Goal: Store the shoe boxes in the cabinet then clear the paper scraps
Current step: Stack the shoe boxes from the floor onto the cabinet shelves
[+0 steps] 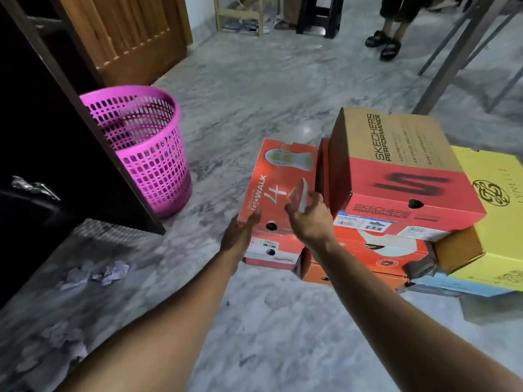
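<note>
At the left the dark wooden cabinet is standing open, crumpled paper scraps lying before it, the pink perforated plastic basket beside it. The left hand is pressing spread fingers on the red Skechers GoWalk shoe box; the right hand is reaching over its lid, fingers loose. Right of it, stacked cardboard shoe boxes are sitting on grey marbled floor.
</note>
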